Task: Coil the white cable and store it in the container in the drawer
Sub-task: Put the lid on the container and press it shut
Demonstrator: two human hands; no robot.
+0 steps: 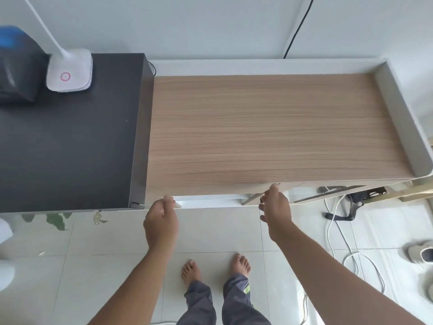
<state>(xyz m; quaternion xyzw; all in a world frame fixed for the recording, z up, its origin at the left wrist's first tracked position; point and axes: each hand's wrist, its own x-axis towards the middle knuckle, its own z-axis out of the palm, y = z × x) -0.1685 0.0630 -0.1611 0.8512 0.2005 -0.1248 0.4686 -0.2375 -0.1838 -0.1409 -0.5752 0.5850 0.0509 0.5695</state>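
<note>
Both arms reach forward: left hand and right hand each grip the front edge of one slightly open drawer beneath the bench.

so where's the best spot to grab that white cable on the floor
Probably the loop of the white cable lying on the tiles to the right of the desk. Come down from above with the right hand and pinch the curved run; it lies flat and free there, while its upper end runs under the desk.
</note>
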